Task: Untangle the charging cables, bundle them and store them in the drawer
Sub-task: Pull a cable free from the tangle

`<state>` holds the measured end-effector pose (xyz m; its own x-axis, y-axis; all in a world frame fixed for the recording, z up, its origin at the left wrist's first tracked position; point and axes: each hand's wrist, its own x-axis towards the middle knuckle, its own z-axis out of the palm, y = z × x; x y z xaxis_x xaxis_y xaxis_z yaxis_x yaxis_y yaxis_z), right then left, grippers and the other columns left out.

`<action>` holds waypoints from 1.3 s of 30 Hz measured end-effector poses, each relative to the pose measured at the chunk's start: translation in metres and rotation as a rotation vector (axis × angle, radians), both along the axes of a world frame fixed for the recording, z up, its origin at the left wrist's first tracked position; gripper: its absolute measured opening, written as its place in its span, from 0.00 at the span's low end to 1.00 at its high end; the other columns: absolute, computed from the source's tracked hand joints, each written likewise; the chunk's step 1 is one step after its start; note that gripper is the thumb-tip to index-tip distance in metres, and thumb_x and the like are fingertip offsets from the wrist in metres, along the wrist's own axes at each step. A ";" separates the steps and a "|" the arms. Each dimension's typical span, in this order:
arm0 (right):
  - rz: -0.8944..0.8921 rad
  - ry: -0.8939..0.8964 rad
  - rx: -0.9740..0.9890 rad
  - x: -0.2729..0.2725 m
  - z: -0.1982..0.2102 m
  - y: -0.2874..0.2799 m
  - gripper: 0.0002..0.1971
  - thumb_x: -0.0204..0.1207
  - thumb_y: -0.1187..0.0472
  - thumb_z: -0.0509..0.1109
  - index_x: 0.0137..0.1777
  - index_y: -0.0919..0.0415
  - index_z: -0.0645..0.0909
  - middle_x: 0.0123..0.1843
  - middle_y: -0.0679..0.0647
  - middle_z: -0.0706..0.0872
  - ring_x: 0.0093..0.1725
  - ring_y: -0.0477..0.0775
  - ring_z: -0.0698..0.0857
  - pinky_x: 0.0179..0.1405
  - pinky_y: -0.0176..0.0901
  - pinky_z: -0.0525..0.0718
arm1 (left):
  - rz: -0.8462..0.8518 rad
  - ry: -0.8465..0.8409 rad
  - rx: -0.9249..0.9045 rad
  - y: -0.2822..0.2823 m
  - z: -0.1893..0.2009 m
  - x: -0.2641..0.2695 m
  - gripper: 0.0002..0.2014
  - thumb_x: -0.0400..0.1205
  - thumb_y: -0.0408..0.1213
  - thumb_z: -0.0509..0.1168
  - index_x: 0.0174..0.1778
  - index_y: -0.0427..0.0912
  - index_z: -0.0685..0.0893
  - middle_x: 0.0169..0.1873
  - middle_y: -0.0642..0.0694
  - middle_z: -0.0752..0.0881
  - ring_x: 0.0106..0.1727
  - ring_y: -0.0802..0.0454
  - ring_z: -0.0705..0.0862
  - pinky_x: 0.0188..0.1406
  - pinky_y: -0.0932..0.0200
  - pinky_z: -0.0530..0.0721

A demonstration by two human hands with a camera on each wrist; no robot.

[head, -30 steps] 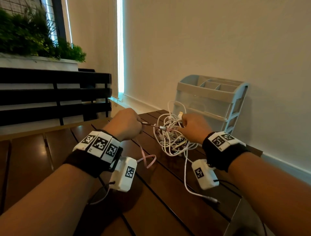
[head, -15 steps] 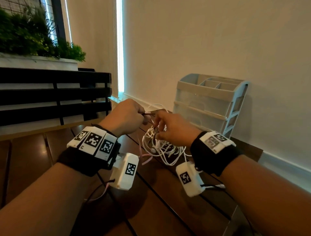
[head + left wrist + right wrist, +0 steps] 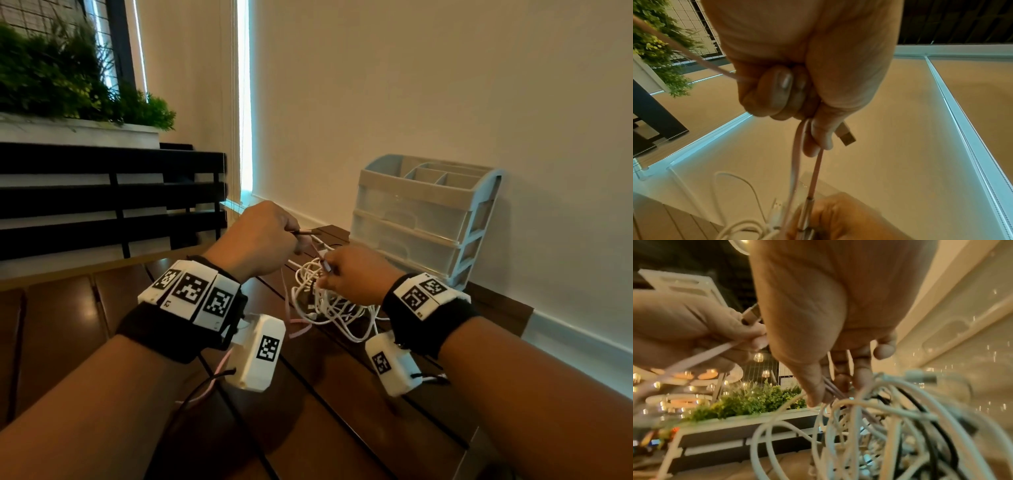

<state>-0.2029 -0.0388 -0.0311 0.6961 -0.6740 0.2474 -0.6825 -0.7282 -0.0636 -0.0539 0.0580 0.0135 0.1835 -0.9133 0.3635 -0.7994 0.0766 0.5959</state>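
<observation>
Brown wooden table (image 3: 325, 411) is holding a messy pile of white cables (image 3: 329, 305), near the drawer box (image 3: 421, 219) by the wall. Left hand (image 3: 255, 240) is pinching a pink cable (image 3: 795, 155). Right hand (image 3: 356, 277) is pinching its plug (image 3: 807, 211) above the pile.

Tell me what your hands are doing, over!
Left hand grips pink cable. Right hand pinches its other plug, white tangle below. Drawers closed.
</observation>
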 end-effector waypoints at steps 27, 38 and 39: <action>-0.167 -0.083 0.059 -0.023 -0.002 -0.017 0.13 0.77 0.65 0.65 0.31 0.55 0.73 0.30 0.46 0.75 0.33 0.46 0.74 0.29 0.31 0.70 | 0.020 -0.074 0.024 -0.011 -0.012 -0.004 0.12 0.82 0.39 0.68 0.32 0.46 0.86 0.27 0.53 0.79 0.31 0.57 0.75 0.26 0.63 0.67; -0.048 -0.228 -0.037 -0.019 0.030 -0.013 0.09 0.82 0.61 0.65 0.54 0.61 0.86 0.46 0.58 0.89 0.46 0.56 0.85 0.50 0.49 0.82 | 0.208 -0.140 -0.033 -0.012 -0.007 0.030 0.12 0.76 0.41 0.73 0.53 0.43 0.89 0.48 0.46 0.87 0.46 0.50 0.81 0.39 0.61 0.76; -0.030 -0.167 -0.105 -0.018 0.029 -0.010 0.10 0.82 0.62 0.64 0.55 0.60 0.86 0.46 0.58 0.89 0.46 0.56 0.85 0.50 0.49 0.82 | 0.192 -0.117 -0.073 -0.009 -0.004 0.030 0.15 0.73 0.44 0.76 0.55 0.45 0.88 0.48 0.49 0.85 0.47 0.52 0.81 0.42 0.60 0.76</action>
